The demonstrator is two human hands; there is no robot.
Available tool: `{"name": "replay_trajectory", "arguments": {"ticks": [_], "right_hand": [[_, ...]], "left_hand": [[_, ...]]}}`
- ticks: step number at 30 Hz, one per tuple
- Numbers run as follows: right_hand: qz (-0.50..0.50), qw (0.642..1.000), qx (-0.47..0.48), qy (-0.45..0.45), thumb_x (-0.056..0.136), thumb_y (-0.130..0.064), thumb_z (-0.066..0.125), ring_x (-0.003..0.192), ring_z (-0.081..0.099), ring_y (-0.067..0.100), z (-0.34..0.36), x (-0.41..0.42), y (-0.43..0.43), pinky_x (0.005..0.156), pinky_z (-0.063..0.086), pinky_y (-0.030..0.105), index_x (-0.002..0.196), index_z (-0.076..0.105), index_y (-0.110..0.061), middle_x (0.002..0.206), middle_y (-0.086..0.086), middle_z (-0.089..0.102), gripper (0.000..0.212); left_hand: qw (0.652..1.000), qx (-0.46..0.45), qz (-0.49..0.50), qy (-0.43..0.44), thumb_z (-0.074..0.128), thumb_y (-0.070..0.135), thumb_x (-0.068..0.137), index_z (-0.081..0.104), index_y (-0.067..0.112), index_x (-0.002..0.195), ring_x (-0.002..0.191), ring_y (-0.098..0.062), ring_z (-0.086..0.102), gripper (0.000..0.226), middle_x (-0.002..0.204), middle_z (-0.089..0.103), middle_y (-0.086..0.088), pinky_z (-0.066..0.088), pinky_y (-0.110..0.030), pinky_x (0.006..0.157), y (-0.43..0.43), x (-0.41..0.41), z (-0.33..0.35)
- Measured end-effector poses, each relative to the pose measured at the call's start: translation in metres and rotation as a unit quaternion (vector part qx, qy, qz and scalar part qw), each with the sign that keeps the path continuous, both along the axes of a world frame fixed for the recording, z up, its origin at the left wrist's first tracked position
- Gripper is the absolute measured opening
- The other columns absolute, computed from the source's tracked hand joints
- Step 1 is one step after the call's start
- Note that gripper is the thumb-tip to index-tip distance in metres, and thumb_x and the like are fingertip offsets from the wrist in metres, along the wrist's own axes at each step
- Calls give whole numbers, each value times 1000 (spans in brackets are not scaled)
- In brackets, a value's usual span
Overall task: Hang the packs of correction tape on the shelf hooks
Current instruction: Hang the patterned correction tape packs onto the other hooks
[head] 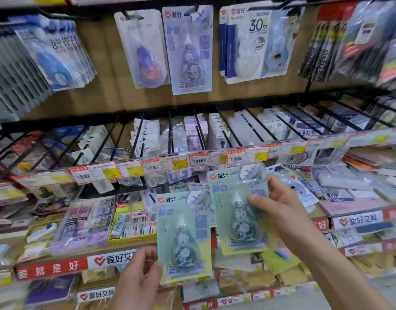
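**two green packs in hand, below the hooks**

from my remote seat i see the left hand pinching the lower left edge of a pale green blister-card pack of correction tape between thumb and curled fingers. the right hand grips a second pale green pack of the same design by its right side, with the thumb across the clear blister and the fingers behind the top corner. this second pack sits higher and just to the right of the first (i cannot tell whether they touch). both are upright, below the black wire hooks and the orange and yellow price labels.

each card reads "爱好" beside a red heart tick, and "30" shows on the teardrop dispenser. a blue-grey pack of the same shape hangs on an upper hook, and a white pack near it reads "30m". a red and white shelf strip reads "爱好文具".
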State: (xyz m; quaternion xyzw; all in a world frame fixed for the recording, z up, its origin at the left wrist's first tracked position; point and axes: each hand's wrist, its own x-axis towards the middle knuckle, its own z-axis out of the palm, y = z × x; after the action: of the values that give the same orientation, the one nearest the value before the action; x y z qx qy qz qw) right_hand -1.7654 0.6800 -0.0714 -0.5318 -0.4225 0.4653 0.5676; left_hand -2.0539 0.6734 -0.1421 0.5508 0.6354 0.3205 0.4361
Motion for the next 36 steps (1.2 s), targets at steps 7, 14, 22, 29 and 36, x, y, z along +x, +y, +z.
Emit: {"name": "replay_trajectory", "arguments": {"ticks": [7, 14, 22, 29, 36], "right_hand": [[-52, 997, 54, -31, 83, -21, 71, 73, 55, 26, 47, -8, 30, 66, 47, 45, 91, 65, -9, 84, 18, 60, 16], [-20, 988, 152, -30, 92, -14, 68, 79, 68, 23, 100, -14, 56, 68, 57, 44, 101, 59, -6, 92, 10, 75, 15], [-55, 981, 179, -41, 81, -10, 67, 69, 55, 23, 153, -27, 89, 64, 44, 41, 91, 60, -3, 79, 12, 59, 14], [-124, 958, 250, -69, 90, -38, 71, 69, 58, 12, 179, -45, 117, 66, 52, 42, 85, 59, -13, 75, -2, 65, 28], [-149, 939, 299, -85, 94, -33, 71, 80, 72, 17, 198, -54, 137, 76, 60, 47, 89, 62, -19, 88, 4, 74, 18]], "left_hand": [[992, 78, 69, -76, 63, 0, 90, 66, 20, 92, 77, -28, 65, 20, 82, 73, -4, 51, -52, 85, 1, 5, 28], [974, 143, 115, -131, 60, -8, 90, 68, 24, 84, 62, -15, 65, 33, 73, 72, -5, 59, -39, 69, 22, 1, 49], [965, 166, 102, -173, 58, -3, 93, 64, 12, 93, 68, -25, 64, 17, 77, 72, -8, 57, -53, 73, 50, 6, 72], [963, 176, 115, -172, 57, -4, 93, 63, 12, 90, 69, -20, 63, 17, 74, 70, -6, 57, -57, 74, 64, 8, 83], [963, 193, 120, -144, 60, 0, 93, 64, 15, 92, 72, -27, 66, 16, 76, 71, -5, 58, -56, 74, 76, 5, 83]]}}
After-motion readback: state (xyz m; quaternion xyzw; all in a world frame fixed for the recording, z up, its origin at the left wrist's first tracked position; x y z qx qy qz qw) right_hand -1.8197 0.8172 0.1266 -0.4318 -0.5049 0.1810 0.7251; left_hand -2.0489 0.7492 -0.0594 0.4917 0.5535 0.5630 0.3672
